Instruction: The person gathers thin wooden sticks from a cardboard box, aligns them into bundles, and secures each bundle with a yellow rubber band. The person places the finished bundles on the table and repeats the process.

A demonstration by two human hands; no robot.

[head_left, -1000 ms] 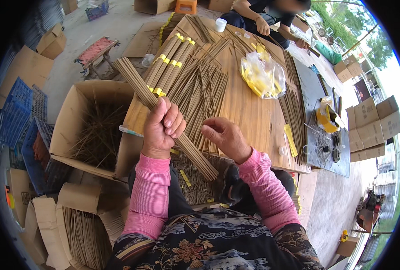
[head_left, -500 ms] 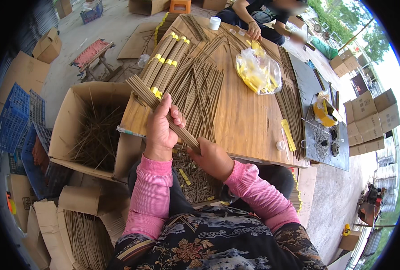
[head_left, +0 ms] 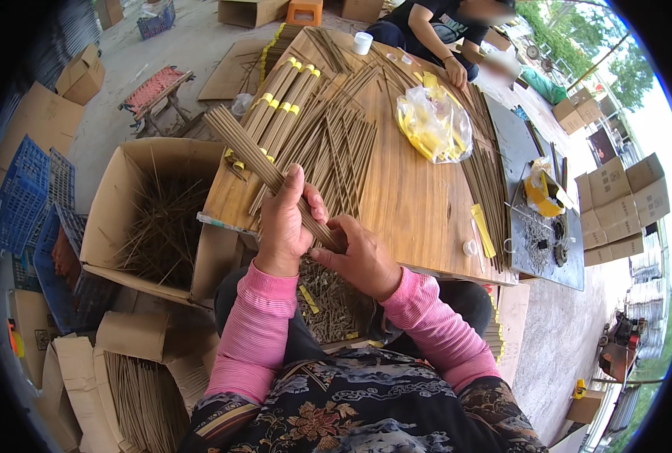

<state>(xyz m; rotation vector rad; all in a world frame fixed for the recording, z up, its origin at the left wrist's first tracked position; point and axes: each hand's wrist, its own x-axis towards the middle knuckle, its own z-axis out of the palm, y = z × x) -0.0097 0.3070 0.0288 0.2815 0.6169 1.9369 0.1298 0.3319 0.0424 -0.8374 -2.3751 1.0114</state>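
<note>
A bundle of thin brown incense sticks point(head_left: 247, 149) slants across the near left edge of the wooden table. My left hand point(head_left: 284, 223) is wrapped round it toward its lower part, thumb on top. At the bundle's lower end, my right hand point(head_left: 360, 259) closes its thumb and fingers about the stick ends. Just beyond lie finished bundles point(head_left: 281, 106) banded with yellow paper. Loose sticks point(head_left: 343, 158) are spread in a crossing pile to the right of the held bundle.
A clear bag of yellow bands point(head_left: 432, 124) rests on the table point(head_left: 404, 204). Across it, another person's hand point(head_left: 457, 73) reaches over sticks. A cardboard box point(head_left: 101, 219) with broken sticks stands at left; a dark board point(head_left: 555, 257) with a yellow container lies at right.
The held bundle has shifted slightly and looks thicker. My right hand has turned and opened its grip somewhat at the lower end. The other person's hand has moved right.
</note>
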